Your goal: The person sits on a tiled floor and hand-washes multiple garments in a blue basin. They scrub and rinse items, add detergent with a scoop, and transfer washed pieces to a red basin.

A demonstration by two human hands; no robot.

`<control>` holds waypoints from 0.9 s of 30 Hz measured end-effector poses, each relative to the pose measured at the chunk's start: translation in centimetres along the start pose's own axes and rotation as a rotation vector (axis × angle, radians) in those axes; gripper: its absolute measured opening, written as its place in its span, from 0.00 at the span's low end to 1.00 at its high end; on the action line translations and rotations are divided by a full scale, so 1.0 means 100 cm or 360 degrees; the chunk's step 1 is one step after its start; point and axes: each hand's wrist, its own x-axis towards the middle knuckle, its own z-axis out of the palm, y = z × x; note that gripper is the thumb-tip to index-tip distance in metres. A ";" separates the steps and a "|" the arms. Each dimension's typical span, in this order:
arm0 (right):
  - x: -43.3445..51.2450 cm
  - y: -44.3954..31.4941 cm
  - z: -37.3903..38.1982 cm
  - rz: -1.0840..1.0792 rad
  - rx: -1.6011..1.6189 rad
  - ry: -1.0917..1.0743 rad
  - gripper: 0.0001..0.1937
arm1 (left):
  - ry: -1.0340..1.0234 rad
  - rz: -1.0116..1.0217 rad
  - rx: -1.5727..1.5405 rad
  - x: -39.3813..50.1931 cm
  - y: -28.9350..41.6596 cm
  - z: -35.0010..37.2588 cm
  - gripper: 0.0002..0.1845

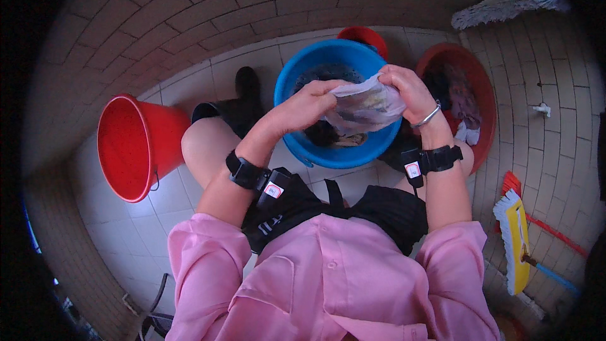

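Note:
A thin, see-through whitish sheet, a bag or a cloth (367,111), is stretched between my two hands above a blue plastic basin (343,160). My left hand (310,104) pinches its left edge between thumb and fingers. Its upper right corner is gripped by my right hand (407,90), near the basin's right rim. A yellowish patch shows through or on the sheet. Below it, the basin holds sudsy dark water (326,73) and soaked dark and beige fabric (350,140), partly hidden by the sheet and my hands.
A red bucket (165,132) stands at my left. Beside my right knee, a reddish-brown tub (489,104) holds clothes (461,90). Another red container (362,34) sits behind the basin. A string mop head (511,7) and a yellow-backed mop (518,241) are by the tiled right wall.

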 end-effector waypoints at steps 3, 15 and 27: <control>0.005 -0.005 0.005 0.0017 -0.0027 0.0140 0.07 | -0.0123 -0.0343 -0.0898 0.000 0.002 0.005 0.24; 0.002 -0.030 0.012 -0.0217 -0.0740 0.0211 0.18 | -0.0048 -0.0258 -0.2100 0.007 -0.001 0.022 0.24; -0.097 -0.303 0.010 -0.0821 -0.1249 0.0240 0.12 | -0.0127 -0.0231 -0.2330 0.016 0.037 0.012 0.21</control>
